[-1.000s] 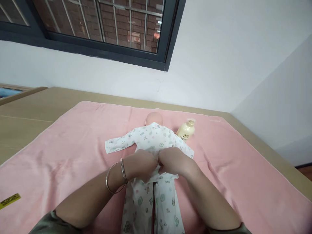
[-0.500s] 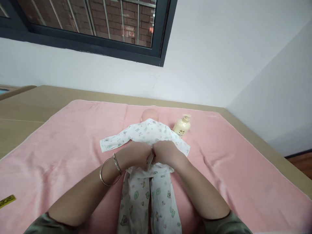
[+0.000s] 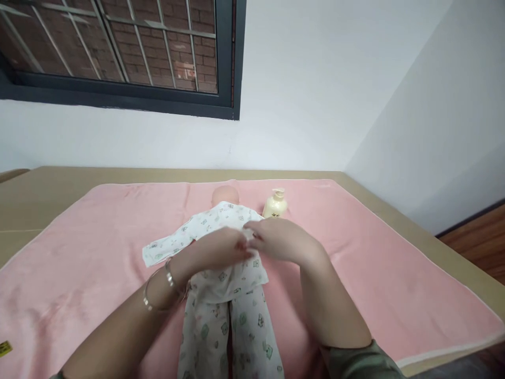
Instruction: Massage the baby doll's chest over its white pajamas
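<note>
A doll lies on its back in a white baby top [image 3: 232, 276] printed with small animals and green shapes. Matching trousers [image 3: 248, 331] stretch from under the top's hem towards me. Beyond the collar the doll's bald head [image 3: 225, 195] shows. My left hand [image 3: 223, 247], bracelets at the wrist, hovers over the top's chest; motion smears its fingers. Close beside it is my right hand [image 3: 278, 239], palm down with fingers apart, nothing visible in them. The fingertips of both hands nearly meet. My hands and forearms hide the top's middle and most of the sleeve on the right.
A pale yellow pump bottle [image 3: 275, 205] stands right of the doll's head. Under everything is a pink blanket [image 3: 374, 273] on a tan surface [image 3: 23, 205]. A white wall [image 3: 292, 105] with a dark-framed window [image 3: 232, 63] rises behind. A yellow label [image 3: 4, 348] lies at far left.
My fists, pinched together at the top's front, have come apart and loosened. The right hand's fingers are now spread. The top's lower front is more exposed. The camera view has tilted up and shifted right.
</note>
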The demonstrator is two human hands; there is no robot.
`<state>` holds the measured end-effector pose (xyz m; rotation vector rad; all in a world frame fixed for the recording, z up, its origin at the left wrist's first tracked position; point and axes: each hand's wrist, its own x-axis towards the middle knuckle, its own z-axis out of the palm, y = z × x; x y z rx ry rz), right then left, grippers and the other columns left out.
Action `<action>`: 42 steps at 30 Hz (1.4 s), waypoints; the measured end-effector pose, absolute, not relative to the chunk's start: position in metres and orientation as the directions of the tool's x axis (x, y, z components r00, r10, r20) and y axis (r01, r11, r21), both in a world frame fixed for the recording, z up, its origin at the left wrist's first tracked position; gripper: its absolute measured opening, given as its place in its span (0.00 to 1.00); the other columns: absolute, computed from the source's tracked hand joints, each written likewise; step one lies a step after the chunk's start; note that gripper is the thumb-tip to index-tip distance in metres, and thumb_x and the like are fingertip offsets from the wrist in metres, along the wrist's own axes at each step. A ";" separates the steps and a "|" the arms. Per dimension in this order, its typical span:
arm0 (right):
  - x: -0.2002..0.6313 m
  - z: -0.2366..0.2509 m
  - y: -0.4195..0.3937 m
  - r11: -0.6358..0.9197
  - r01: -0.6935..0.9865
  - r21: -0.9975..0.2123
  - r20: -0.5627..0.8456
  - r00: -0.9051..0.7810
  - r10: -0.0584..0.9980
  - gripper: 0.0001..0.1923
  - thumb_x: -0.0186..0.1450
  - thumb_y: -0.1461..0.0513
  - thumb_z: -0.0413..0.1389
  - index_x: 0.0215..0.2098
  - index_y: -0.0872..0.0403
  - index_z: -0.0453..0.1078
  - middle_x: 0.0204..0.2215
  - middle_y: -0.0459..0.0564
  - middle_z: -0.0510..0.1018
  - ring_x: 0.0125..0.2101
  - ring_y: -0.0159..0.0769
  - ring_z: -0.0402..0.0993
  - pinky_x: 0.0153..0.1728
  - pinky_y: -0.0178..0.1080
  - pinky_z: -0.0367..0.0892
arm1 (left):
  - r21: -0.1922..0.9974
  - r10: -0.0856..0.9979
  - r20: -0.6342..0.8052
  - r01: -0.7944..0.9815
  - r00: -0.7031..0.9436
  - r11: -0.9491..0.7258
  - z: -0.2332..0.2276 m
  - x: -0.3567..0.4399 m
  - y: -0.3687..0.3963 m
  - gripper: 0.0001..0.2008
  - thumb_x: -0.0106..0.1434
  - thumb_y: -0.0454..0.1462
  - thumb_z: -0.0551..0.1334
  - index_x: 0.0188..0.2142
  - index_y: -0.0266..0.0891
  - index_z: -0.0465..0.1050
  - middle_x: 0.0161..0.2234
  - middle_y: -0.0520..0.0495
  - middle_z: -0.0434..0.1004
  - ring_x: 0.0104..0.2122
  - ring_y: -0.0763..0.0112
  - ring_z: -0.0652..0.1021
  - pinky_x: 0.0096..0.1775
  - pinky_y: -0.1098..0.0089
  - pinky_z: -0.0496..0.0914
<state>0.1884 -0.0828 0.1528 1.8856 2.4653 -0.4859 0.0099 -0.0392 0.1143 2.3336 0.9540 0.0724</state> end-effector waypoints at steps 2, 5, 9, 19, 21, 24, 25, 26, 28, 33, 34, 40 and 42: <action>0.205 0.157 -0.076 0.111 0.947 -0.300 -0.012 -0.121 0.993 0.16 0.73 0.57 0.49 0.54 0.49 0.73 0.43 0.51 0.83 0.39 0.40 0.79 0.35 0.36 0.65 | 0.791 0.741 -0.101 0.505 0.664 -0.346 0.113 0.029 -0.016 0.21 0.66 0.51 0.57 0.23 0.41 0.69 0.22 0.48 0.73 0.24 0.67 0.73 0.28 0.68 0.67; 0.221 0.153 -0.055 -0.044 0.935 -0.351 0.228 0.131 0.965 0.22 0.75 0.57 0.45 0.62 0.55 0.68 0.57 0.59 0.77 0.55 0.47 0.74 0.48 0.39 0.67 | 0.998 0.856 -0.056 0.034 0.514 0.045 0.110 0.064 0.016 0.18 0.68 0.49 0.54 0.35 0.38 0.73 0.34 0.41 0.79 0.34 0.64 0.80 0.40 0.66 0.75; 0.226 0.140 -0.032 -0.041 0.925 -0.378 0.353 0.185 0.917 0.25 0.73 0.64 0.43 0.65 0.63 0.65 0.63 0.63 0.71 0.63 0.48 0.66 0.61 0.42 0.61 | 0.866 0.901 -0.096 -0.411 0.423 0.285 0.115 0.099 0.039 0.28 0.72 0.51 0.45 0.59 0.37 0.66 0.55 0.33 0.75 0.54 0.60 0.78 0.53 0.62 0.74; 0.223 0.122 -0.014 -0.094 0.961 -0.259 0.290 0.170 0.942 0.23 0.74 0.65 0.39 0.60 0.64 0.67 0.60 0.69 0.73 0.67 0.53 0.61 0.68 0.63 0.43 | 0.645 0.793 -0.198 -0.533 0.575 0.548 0.126 0.123 0.031 0.35 0.73 0.53 0.40 0.67 0.30 0.55 0.54 0.30 0.74 0.49 0.57 0.81 0.49 0.60 0.78; 0.221 0.122 -0.014 -0.102 0.970 -0.221 0.287 0.165 0.944 0.21 0.75 0.64 0.38 0.55 0.61 0.70 0.56 0.68 0.76 0.66 0.53 0.63 0.67 0.66 0.41 | 0.633 0.788 -0.198 -0.537 0.583 0.557 0.123 0.123 0.031 0.35 0.73 0.54 0.41 0.66 0.29 0.58 0.53 0.30 0.75 0.49 0.56 0.81 0.48 0.61 0.78; 0.215 0.123 -0.014 -0.143 0.970 -0.194 0.285 0.196 0.938 0.20 0.75 0.63 0.39 0.53 0.59 0.70 0.55 0.67 0.77 0.64 0.53 0.65 0.65 0.69 0.44 | 0.591 0.765 -0.211 -0.544 0.608 0.595 0.115 0.116 0.025 0.34 0.74 0.54 0.42 0.62 0.28 0.62 0.52 0.29 0.77 0.50 0.55 0.81 0.48 0.61 0.78; 0.213 0.124 -0.014 -0.165 0.969 -0.185 0.286 0.214 0.934 0.20 0.75 0.63 0.39 0.53 0.59 0.70 0.55 0.66 0.77 0.63 0.53 0.67 0.65 0.69 0.45 | 0.568 0.750 -0.222 -0.543 0.623 0.619 0.112 0.112 0.020 0.33 0.74 0.53 0.43 0.61 0.28 0.63 0.52 0.29 0.77 0.50 0.54 0.81 0.48 0.60 0.78; 0.211 0.125 -0.013 -0.188 0.967 -0.175 0.286 0.232 0.930 0.20 0.75 0.63 0.39 0.53 0.59 0.70 0.54 0.66 0.78 0.62 0.53 0.69 0.64 0.69 0.46 | 0.542 0.731 -0.236 -0.537 0.640 0.646 0.109 0.107 0.015 0.33 0.74 0.52 0.43 0.61 0.28 0.64 0.52 0.28 0.77 0.51 0.54 0.81 0.48 0.59 0.78; 0.208 0.128 -0.011 -0.228 0.963 -0.145 0.284 0.261 0.923 0.21 0.76 0.62 0.39 0.53 0.59 0.71 0.52 0.66 0.79 0.58 0.53 0.73 0.63 0.68 0.48 | 0.496 0.692 -0.275 -0.518 0.667 0.696 0.102 0.095 0.004 0.32 0.74 0.51 0.45 0.62 0.27 0.63 0.54 0.26 0.76 0.52 0.53 0.80 0.50 0.59 0.77; 0.199 0.145 -0.006 -0.317 0.944 -0.087 0.185 0.328 0.926 0.23 0.75 0.61 0.38 0.50 0.58 0.74 0.48 0.65 0.81 0.51 0.52 0.78 0.62 0.61 0.52 | 0.486 0.673 -0.288 -0.502 0.681 0.715 0.099 0.063 -0.015 0.35 0.71 0.50 0.50 0.68 0.26 0.57 0.62 0.25 0.70 0.61 0.55 0.74 0.59 0.62 0.71; 0.197 0.148 -0.005 -0.332 0.940 -0.080 0.164 0.341 0.926 0.24 0.75 0.61 0.37 0.49 0.58 0.75 0.47 0.64 0.82 0.51 0.51 0.78 0.62 0.59 0.52 | 0.496 0.690 -0.283 -0.515 0.666 0.699 0.101 0.057 -0.016 0.36 0.71 0.50 0.50 0.69 0.26 0.56 0.63 0.26 0.68 0.63 0.56 0.73 0.61 0.63 0.69; 0.186 0.144 -0.001 -0.348 0.936 -0.053 0.156 0.351 0.923 0.24 0.75 0.62 0.36 0.55 0.61 0.71 0.52 0.67 0.78 0.55 0.51 0.75 0.63 0.62 0.50 | 0.488 0.746 -0.317 -0.574 0.585 0.657 0.116 0.028 -0.012 0.34 0.73 0.45 0.48 0.70 0.24 0.53 0.64 0.25 0.67 0.62 0.57 0.73 0.62 0.63 0.67; 0.185 0.139 -0.001 -0.340 0.937 -0.075 0.146 0.348 0.926 0.25 0.75 0.60 0.37 0.62 0.62 0.65 0.61 0.71 0.71 0.65 0.55 0.63 0.64 0.67 0.46 | 0.477 0.742 -0.326 -0.576 0.586 0.664 0.121 0.022 -0.013 0.33 0.73 0.44 0.48 0.70 0.24 0.53 0.64 0.25 0.67 0.62 0.57 0.73 0.62 0.63 0.68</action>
